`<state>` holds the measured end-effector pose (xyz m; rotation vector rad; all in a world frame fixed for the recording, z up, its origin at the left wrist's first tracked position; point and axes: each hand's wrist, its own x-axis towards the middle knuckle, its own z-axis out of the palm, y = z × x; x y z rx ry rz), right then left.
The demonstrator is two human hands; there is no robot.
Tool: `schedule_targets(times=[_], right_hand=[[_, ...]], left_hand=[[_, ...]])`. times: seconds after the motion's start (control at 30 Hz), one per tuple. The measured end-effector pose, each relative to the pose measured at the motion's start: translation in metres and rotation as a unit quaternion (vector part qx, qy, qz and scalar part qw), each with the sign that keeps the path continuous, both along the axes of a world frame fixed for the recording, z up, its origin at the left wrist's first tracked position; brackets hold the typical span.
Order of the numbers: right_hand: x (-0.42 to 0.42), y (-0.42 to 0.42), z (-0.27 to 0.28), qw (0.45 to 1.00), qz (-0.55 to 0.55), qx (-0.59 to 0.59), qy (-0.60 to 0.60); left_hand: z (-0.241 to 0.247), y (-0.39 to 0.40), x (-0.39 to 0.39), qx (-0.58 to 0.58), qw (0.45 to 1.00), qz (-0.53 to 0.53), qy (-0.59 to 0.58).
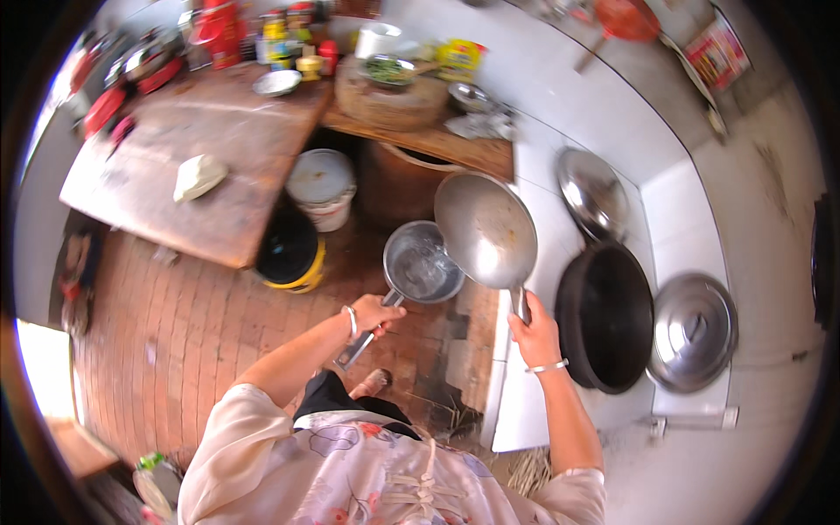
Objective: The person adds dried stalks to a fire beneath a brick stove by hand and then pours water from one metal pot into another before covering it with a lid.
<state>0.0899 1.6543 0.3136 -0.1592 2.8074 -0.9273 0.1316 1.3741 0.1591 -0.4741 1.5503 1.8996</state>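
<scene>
My left hand (377, 315) is closed around the handle of a metal saucepan (423, 262), which has what looks like water in it. My right hand (538, 331) grips the short handle of a metal wok (487, 230). The wok is tilted, with its bowl beside and partly over the saucepan's right rim; whether the two touch I cannot tell. Both are held over the brick floor, left of the white tiled counter. A large dark pan (607, 318) is on that counter, to the right of my right hand.
A wooden table (230, 131) with a pale dough-like lump (200, 177) stands at the left. Beside it are a lidded white bucket (321, 187) and a black-and-yellow bucket (289, 256). Metal lids (693, 331) lie at the right. A round chopping block (394, 98) holds a dish of greens.
</scene>
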Motion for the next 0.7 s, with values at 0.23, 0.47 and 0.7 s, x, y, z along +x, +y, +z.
schedule_targets(times=[0.23, 0.47, 0.7], right_hand=[[0.117, -0.146, -0.003, 0.983, 0.085, -0.163, -0.015], [0.221, -0.349, -0.022, 0.867, 0.146, -0.401, -0.256], [0.289, -0.560, -0.073, 0.727, 0.140, -0.433, -0.514]], left_hand=[[-0.002, -0.115, 0.183, -0.059, 0.992, 0.101, 0.042], [-0.015, -0.270, 0.403, -0.055, 0.956, 0.287, -0.003], [0.006, -0.422, 0.569, -0.057, 0.863, 0.495, -0.086]])
